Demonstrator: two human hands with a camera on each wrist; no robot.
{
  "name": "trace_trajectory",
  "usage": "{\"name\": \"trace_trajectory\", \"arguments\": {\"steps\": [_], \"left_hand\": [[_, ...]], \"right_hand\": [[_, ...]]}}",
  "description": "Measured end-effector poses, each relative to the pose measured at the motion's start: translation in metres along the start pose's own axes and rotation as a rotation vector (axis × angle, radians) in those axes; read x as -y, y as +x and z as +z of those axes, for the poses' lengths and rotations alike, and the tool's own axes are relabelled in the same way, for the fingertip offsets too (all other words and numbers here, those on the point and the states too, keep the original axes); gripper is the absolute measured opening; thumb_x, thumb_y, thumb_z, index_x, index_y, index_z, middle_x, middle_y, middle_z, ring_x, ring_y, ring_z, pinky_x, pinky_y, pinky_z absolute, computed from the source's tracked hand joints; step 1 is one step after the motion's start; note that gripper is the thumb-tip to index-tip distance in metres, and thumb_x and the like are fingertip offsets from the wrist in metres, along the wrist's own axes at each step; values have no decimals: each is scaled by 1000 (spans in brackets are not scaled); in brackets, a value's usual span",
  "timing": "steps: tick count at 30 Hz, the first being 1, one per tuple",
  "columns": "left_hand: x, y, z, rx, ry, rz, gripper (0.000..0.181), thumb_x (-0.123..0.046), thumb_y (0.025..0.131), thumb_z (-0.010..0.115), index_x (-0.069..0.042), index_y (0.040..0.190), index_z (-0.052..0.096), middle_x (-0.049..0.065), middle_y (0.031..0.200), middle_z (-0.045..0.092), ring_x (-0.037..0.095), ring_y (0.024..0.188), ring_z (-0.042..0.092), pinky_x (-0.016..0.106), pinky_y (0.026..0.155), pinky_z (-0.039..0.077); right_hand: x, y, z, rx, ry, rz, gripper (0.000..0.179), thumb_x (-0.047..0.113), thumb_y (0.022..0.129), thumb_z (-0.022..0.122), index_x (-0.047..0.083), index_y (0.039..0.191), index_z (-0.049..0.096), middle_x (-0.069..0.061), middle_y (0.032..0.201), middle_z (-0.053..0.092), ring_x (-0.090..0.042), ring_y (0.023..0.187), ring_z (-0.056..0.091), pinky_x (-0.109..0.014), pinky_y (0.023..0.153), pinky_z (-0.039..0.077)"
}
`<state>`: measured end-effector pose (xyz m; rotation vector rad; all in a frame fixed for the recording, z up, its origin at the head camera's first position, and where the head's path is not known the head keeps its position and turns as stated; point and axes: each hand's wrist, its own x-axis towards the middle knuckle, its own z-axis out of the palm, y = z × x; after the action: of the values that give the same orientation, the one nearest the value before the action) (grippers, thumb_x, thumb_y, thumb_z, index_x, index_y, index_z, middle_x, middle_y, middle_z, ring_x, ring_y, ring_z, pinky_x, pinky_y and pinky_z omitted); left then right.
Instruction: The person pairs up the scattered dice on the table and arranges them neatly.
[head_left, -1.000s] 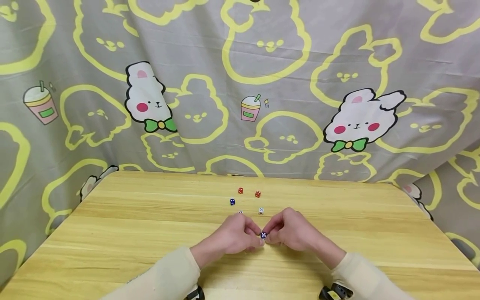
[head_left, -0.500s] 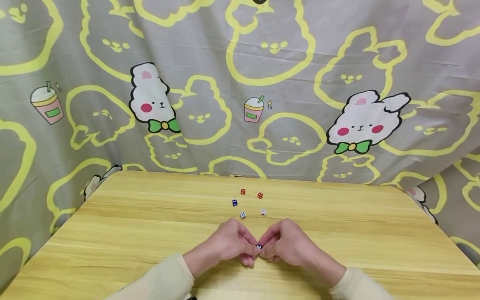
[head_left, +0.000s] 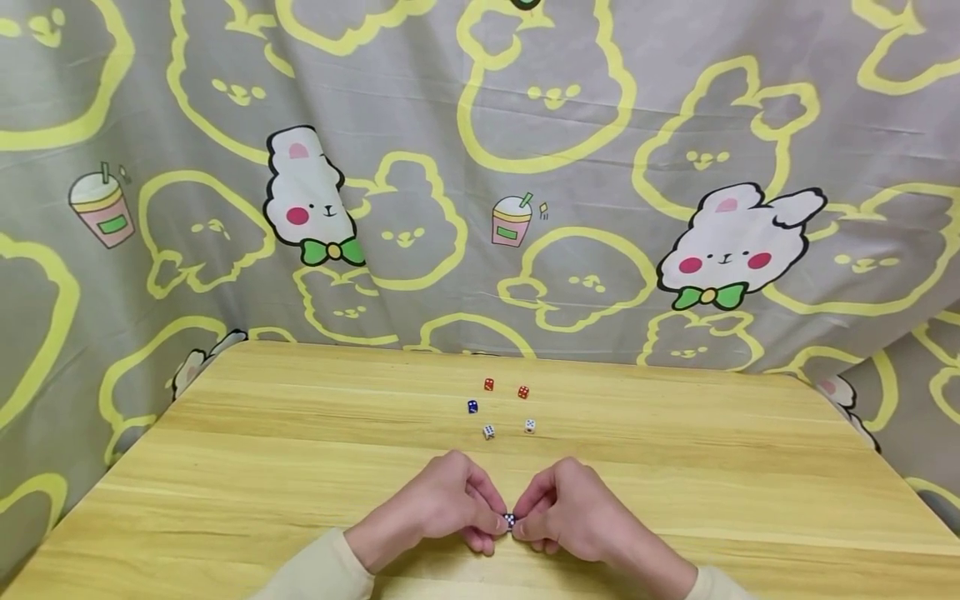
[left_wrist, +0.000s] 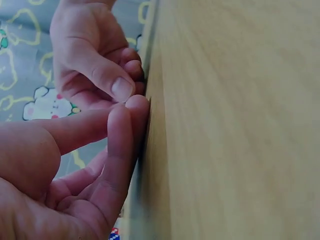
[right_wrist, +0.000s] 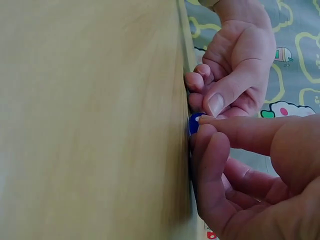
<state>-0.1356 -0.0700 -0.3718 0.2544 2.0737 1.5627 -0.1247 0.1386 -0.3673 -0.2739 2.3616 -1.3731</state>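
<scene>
Wooden tabletop [head_left: 300, 450], curled hands [head_left: 453, 500] [head_left: 570, 510], die [head_left: 510, 521] between

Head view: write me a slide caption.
A person's left grip and right grip pinch a blue die between them, five more dice beyond on the table.

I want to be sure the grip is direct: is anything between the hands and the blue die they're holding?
Nothing visible: the left hand and right hand pinch the blue die directly. The white dice lie beyond the hands.
</scene>
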Motion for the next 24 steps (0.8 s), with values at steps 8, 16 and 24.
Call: {"name": "trace_trajectory", "arguments": {"steps": [8, 16, 24], "left_hand": [[1, 0, -3, 9, -3, -2, 11, 5, 84, 83, 1, 85, 73, 14, 69, 75, 12, 54, 69, 28, 57, 64], [1, 1, -4, 3, -5, 5, 11, 6, 82, 83, 1, 85, 73, 12, 68, 75, 13, 54, 70, 28, 57, 64], [3, 0, -4, 7, 6, 4, 11, 5, 83, 83, 0, 84, 73, 11, 67, 73, 12, 54, 69, 27, 57, 63]], "right_hand": [[-1, 1, 1, 21, 5, -16, 13, 4, 81, 89, 4, 84, 75, -2, 65, 69, -13, 57, 66, -31, 56, 61], [-2, 4, -1, 43, 14, -28, 15, 3, 81, 88, 4, 84, 74, -2, 67, 68, -13, 58, 67, -31, 56, 62], [-4, 5, -2, 74, 49, -33, 14, 3, 82, 88, 3, 85, 74, -1, 67, 68, -13, 58, 67, -30, 57, 62]]}}
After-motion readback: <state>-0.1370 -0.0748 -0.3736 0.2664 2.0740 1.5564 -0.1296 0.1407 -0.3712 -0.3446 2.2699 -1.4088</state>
